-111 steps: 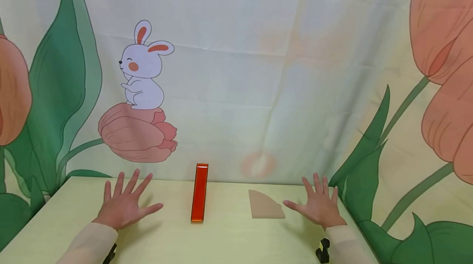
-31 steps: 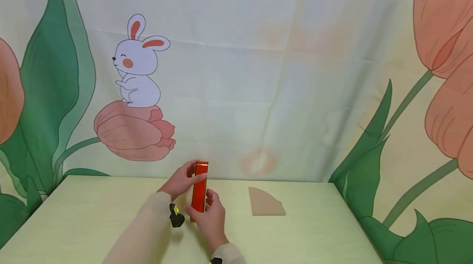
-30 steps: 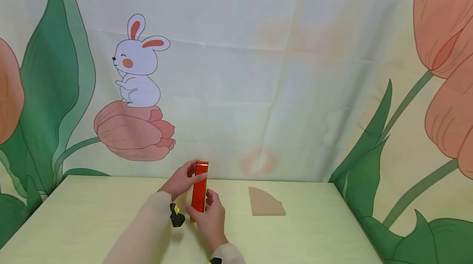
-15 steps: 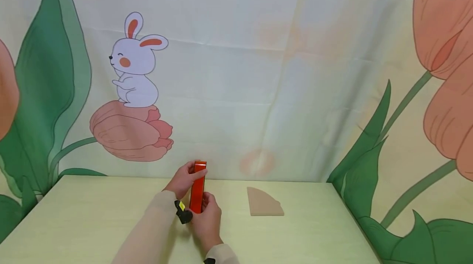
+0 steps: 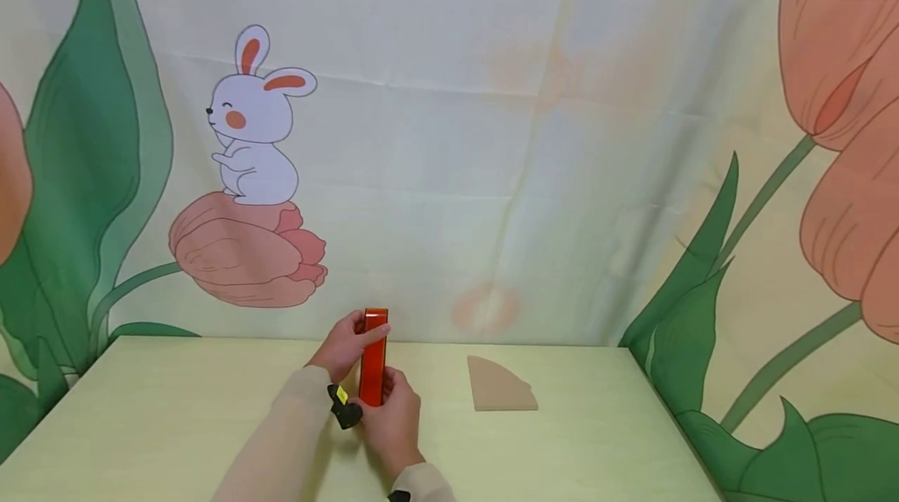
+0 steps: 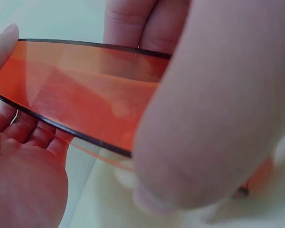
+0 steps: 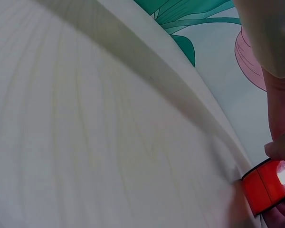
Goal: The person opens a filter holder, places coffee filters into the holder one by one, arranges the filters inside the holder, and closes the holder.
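A long, narrow see-through orange-red bar (image 5: 374, 365) with dark edges stands upright between both hands in the head view. My left hand (image 5: 344, 347) grips its upper part, thumb across the front and fingers behind. Around the lower end, my right hand (image 5: 396, 418) holds it with thumb and curled fingers. Whether the bottom touches the table is hidden. Close up in the left wrist view, the bar (image 6: 85, 95) shows clear orange walls, with the left thumb large in front. Only a corner of the bar (image 7: 268, 187) appears at the right wrist view's edge.
A flat tan quarter-circle piece (image 5: 500, 389) lies on the pale yellow table (image 5: 576, 439), to the right of the hands. Behind the table's back edge hangs a printed cloth (image 5: 421, 174) with a rabbit and tulips.
Both hands, spread wide apart 3.7 s ago, came together around the bar. Over the last second the right hand closed in on its lower end, and the bar shifted slightly left.
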{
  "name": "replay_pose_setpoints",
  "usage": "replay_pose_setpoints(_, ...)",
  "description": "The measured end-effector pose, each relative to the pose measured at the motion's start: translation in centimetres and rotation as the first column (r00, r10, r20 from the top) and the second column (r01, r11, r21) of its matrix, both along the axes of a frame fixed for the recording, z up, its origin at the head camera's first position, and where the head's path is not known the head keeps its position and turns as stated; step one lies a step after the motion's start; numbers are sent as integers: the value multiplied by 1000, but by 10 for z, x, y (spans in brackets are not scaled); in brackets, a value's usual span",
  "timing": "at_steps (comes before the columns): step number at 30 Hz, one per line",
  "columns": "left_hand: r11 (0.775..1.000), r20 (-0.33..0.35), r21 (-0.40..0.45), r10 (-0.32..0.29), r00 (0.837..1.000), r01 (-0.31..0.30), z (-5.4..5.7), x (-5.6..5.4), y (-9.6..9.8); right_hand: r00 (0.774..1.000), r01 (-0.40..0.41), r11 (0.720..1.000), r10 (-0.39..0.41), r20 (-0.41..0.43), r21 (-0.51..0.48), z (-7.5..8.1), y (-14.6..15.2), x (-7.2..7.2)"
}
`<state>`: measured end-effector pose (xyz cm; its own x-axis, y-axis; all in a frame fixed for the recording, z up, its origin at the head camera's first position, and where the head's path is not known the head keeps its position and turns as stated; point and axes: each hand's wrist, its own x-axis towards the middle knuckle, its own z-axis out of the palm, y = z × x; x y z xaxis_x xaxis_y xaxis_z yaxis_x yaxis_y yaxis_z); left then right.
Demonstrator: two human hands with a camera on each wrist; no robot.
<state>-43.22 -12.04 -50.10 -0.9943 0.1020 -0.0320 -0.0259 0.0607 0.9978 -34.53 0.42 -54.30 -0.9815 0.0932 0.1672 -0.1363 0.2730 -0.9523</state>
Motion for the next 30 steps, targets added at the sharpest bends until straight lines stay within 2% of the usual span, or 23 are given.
replay_pose_setpoints(6,997,-32,-62,32,999,-34,1,8,-2,999,-37,998,37,-3,41,2,5,0)
replay_pose_setpoints(11,992,-32,-99,75,997,-78,4,20,-7,997,-79,993,76,31,88,5,8,-1)
replay_pose_setpoints(15,988,-23,-131,76,997,-78,6,27,-15,995,-98,987,94,39,129,7,11,-1)
replay_pose_setpoints(21,978,-59,-207,16,998,-28,5,36,-25,993,-107,978,97,61,177,11,18,-2)
replay_pose_setpoints(27,976,-85,-206,-94,992,75,4,45,-35,993,-114,974,103,64,198,11,31,-2)
replay_pose_setpoints(30,972,-92,-213,-123,988,101,6,50,-39,989,-142,972,132,68,187,14,37,-2)
